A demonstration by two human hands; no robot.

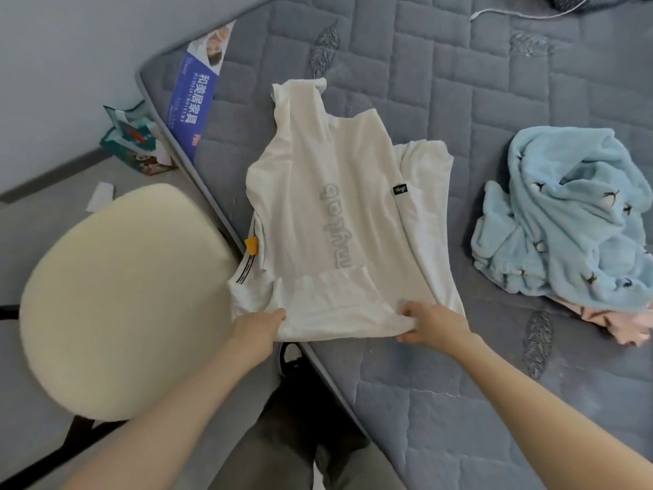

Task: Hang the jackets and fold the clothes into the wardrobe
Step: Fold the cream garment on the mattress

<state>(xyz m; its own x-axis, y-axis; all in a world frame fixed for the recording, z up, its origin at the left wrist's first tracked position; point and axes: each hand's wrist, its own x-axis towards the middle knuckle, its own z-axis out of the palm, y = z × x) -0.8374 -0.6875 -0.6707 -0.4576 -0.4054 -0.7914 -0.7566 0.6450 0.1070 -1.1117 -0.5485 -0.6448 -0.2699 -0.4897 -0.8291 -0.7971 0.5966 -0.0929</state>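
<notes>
As hands (259,325) (434,321) seemingly pinch it, hoodie (328,206) lies beyond.

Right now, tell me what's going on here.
A person is folding a white hoodie that lies flat on the mattress, hood at the far end. The left grip and right grip each pinch its near hem. A blue fleece lies crumpled to the right, not yet folded, over something pink. A cream chair stands on the left.
</notes>
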